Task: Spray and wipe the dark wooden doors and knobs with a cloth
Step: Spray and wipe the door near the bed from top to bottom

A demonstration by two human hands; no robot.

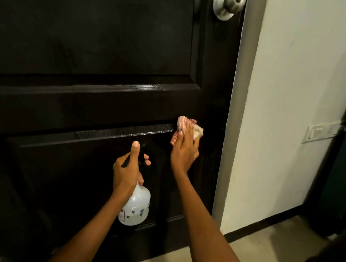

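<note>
Dark, almost black panelled wooden door point(96, 49) fills most of what I can see, standing shut against a grey metal frame point(240, 94) on its right edge. High up by that edge sits a round brushed-silver doorknob point(228, 3), well above both hands.

Further down the door, just below the horizontal rail that divides the upper panel from the lower one, the person's right hand point(184, 152) presses a crumpled pink-and-white cloth point(188, 126) flat against the wood. The fingers lie fairly straight and close together over the cloth, with folds of it bunching out above the fingertips; whether the thumb is hooked round any of it I cannot tell.

To the left of that hand and a little lower, the left hand point(127, 169) grips a translucent white plastic spray bottle point(136, 208) by its neck. The thumb sticks straight up along the black spray head point(140, 155), and the other fingers curl round the trigger side. The bottle's body hangs below the fist, close in front of the door's lower panel, with small dark flower prints and a label on it.

Right of the door frame runs a cream painted wall point(293, 98) carrying a white switch plate point(323, 131), and a beige tiled floor point(262, 249) meets a dark skirting strip at the wall's foot.
</note>
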